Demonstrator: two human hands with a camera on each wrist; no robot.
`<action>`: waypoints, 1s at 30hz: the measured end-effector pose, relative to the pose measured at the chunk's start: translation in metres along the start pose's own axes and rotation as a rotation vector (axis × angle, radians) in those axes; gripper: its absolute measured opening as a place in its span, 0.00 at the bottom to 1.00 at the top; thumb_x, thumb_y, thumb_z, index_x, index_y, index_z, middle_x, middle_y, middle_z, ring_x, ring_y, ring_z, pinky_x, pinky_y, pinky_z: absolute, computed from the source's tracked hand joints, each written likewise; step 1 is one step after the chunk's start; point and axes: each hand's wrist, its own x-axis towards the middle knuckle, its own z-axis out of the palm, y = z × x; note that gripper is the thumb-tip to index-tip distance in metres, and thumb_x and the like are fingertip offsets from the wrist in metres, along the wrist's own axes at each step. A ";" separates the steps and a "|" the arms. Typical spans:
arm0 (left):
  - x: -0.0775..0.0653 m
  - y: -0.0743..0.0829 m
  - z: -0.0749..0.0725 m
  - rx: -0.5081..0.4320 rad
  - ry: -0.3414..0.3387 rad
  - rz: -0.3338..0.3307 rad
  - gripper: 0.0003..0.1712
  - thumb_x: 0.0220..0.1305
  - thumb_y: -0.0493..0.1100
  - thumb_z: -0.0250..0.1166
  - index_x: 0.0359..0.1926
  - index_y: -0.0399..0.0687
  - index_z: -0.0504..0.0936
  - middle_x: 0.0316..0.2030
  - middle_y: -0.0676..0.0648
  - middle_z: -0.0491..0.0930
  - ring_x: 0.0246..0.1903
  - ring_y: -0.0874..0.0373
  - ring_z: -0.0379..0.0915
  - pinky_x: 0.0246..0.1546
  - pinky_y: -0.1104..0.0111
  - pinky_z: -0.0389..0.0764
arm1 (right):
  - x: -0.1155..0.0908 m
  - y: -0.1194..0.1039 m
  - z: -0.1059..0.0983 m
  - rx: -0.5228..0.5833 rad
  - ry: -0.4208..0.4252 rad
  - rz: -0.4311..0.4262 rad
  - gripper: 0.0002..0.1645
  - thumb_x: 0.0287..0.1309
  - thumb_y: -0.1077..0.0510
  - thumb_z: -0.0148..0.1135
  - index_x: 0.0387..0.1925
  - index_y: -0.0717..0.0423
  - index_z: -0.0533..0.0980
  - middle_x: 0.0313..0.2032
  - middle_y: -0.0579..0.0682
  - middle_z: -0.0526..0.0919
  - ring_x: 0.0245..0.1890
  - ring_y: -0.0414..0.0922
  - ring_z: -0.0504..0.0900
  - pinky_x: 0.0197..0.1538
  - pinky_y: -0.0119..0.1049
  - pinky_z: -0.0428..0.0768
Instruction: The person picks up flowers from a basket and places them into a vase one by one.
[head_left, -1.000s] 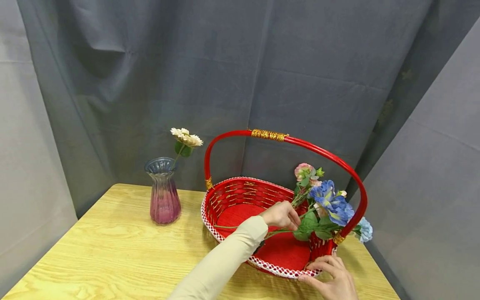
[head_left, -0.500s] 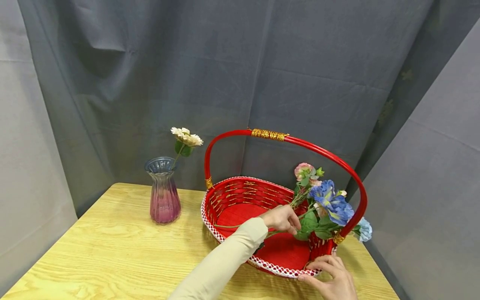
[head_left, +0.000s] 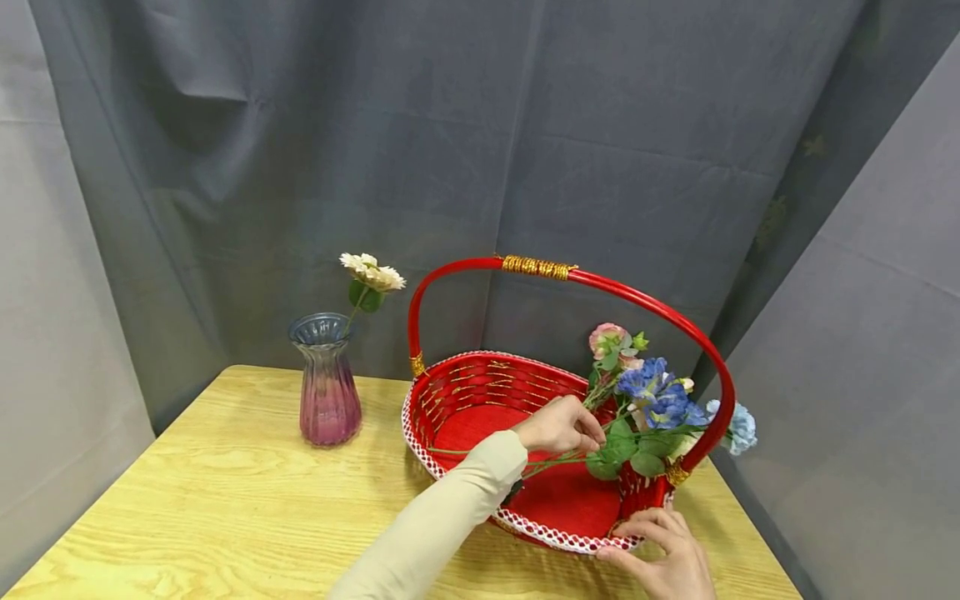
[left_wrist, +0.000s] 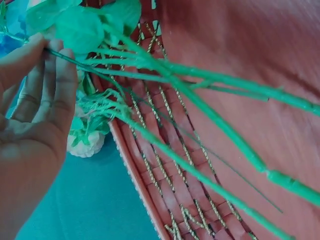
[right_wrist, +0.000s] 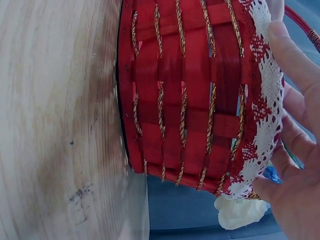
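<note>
My left hand [head_left: 562, 425] reaches over the red wicker basket [head_left: 551, 533] and pinches a thin dark green flower stem [left_wrist: 100, 75] between thumb and fingers. Thicker green stems [left_wrist: 215, 120] lean across the basket's inside beside it. Their heads gather at the right end: a deep blue flower [head_left: 660, 398], a pale blue one [head_left: 738, 429] past the handle, and pink roses [head_left: 607, 340] behind. Which head the pinched stem bears I cannot tell. My right hand [head_left: 663, 557] grips the basket's white lace rim [right_wrist: 262, 100] at its near right corner, thumb outside, fingertips over the inner side.
A tall red handle [head_left: 652, 304] with gold binding arches over the basket. To the left, a blue-to-pink glass vase [head_left: 330, 400] holds one cream flower [head_left: 372, 273]. Grey curtain [head_left: 450, 167] hangs behind the wooden table [head_left: 210, 500].
The pale blue flower has shifted up and right beyond the handle, and the deep blue petals have shifted slightly. My left hand has risen a little with the stem; my right hand stays on the rim.
</note>
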 end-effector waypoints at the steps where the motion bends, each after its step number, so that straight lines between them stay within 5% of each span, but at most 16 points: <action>1: -0.001 0.001 -0.002 -0.003 0.005 0.007 0.07 0.59 0.37 0.71 0.40 0.45 0.90 0.31 0.53 0.88 0.26 0.72 0.78 0.29 0.80 0.77 | 0.000 0.000 0.000 0.005 0.001 -0.004 0.22 0.18 0.55 0.87 0.21 0.36 0.83 0.28 0.30 0.77 0.34 0.29 0.69 0.46 0.18 0.64; 5: -0.001 0.006 -0.013 0.002 0.024 0.022 0.08 0.60 0.36 0.69 0.41 0.44 0.89 0.34 0.53 0.88 0.28 0.73 0.77 0.31 0.80 0.77 | 0.001 0.000 0.000 0.031 -0.001 -0.018 0.22 0.17 0.56 0.87 0.21 0.39 0.83 0.28 0.31 0.78 0.34 0.29 0.69 0.57 0.11 0.56; 15: -0.005 0.024 -0.051 -0.045 0.127 0.004 0.08 0.63 0.37 0.67 0.42 0.44 0.89 0.40 0.51 0.87 0.31 0.66 0.78 0.31 0.78 0.75 | 0.000 0.002 -0.001 0.014 -0.004 0.006 0.22 0.17 0.56 0.87 0.21 0.37 0.83 0.28 0.30 0.77 0.33 0.29 0.68 0.48 0.16 0.63; 22: -0.013 0.030 -0.075 -0.047 0.187 0.032 0.09 0.64 0.37 0.66 0.43 0.44 0.89 0.41 0.50 0.86 0.32 0.68 0.75 0.30 0.78 0.74 | 0.001 0.002 -0.002 0.041 -0.005 -0.013 0.23 0.17 0.57 0.87 0.21 0.38 0.82 0.28 0.31 0.77 0.34 0.29 0.68 0.59 0.09 0.53; 30: -0.030 0.022 -0.096 -0.035 0.233 0.074 0.09 0.62 0.35 0.66 0.42 0.41 0.89 0.37 0.49 0.85 0.36 0.63 0.77 0.35 0.76 0.77 | 0.000 0.001 -0.002 0.006 -0.010 0.001 0.22 0.18 0.55 0.87 0.21 0.37 0.83 0.28 0.30 0.76 0.33 0.28 0.67 0.41 0.19 0.65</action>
